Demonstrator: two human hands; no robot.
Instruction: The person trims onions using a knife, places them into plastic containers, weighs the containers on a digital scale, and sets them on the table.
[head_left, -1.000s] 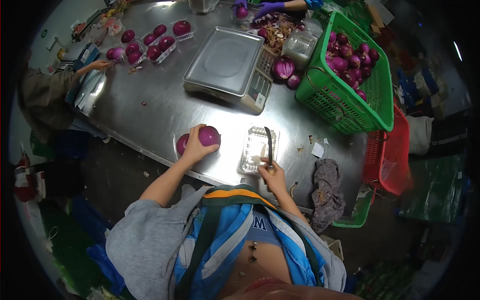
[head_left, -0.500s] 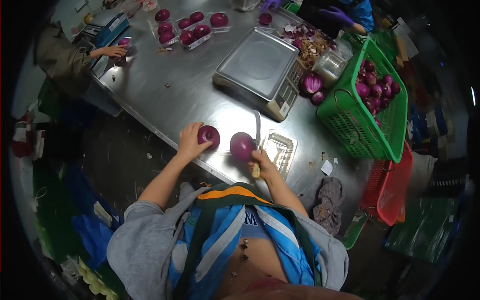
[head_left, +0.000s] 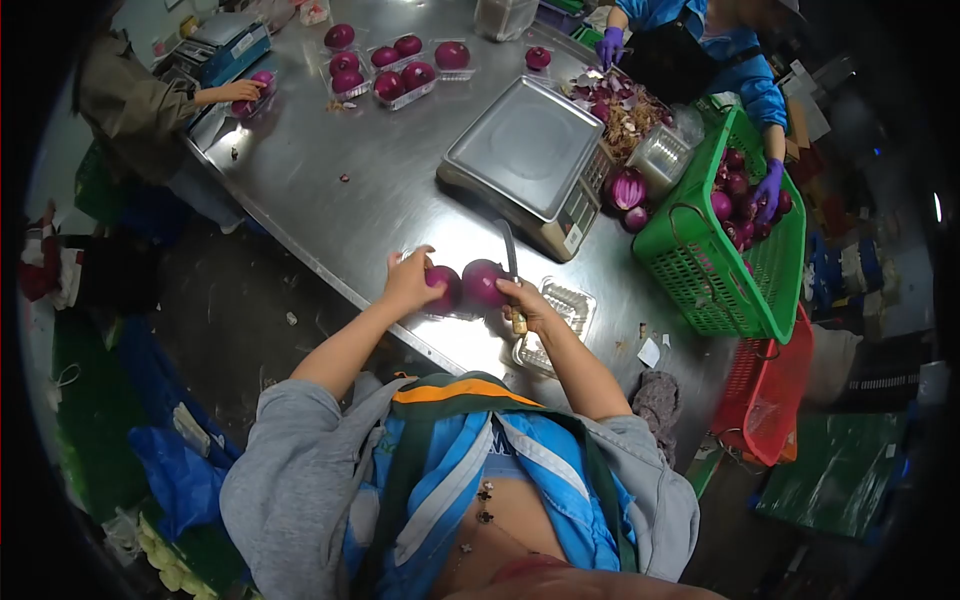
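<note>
Near the table's front edge, my left hand (head_left: 410, 283) has its fingers round one purple onion (head_left: 443, 288). Just right of it, my right hand (head_left: 531, 306) grips a knife (head_left: 510, 250) with a dark curved blade and a light handle, its fingers also against a second purple onion (head_left: 484, 283). The two onions are side by side, seemingly over a clear tray that is mostly hidden. To the right of my right hand lies another clear plastic tray (head_left: 567, 305) with nothing visible inside.
Beyond the hands stands a scale (head_left: 525, 145) on the metal table (head_left: 330, 215). A green crate (head_left: 690, 265) of onions is at the right, where a co-worker's gloved hand (head_left: 769, 190) reaches in. Packed onions (head_left: 403, 80) and another person's hand (head_left: 238, 91) are at the far left.
My left hand has come closer to my right hand, bringing its onion beside the other. Since the first frame my right hand has taken hold of an onion. The co-worker now reaches into the crate.
</note>
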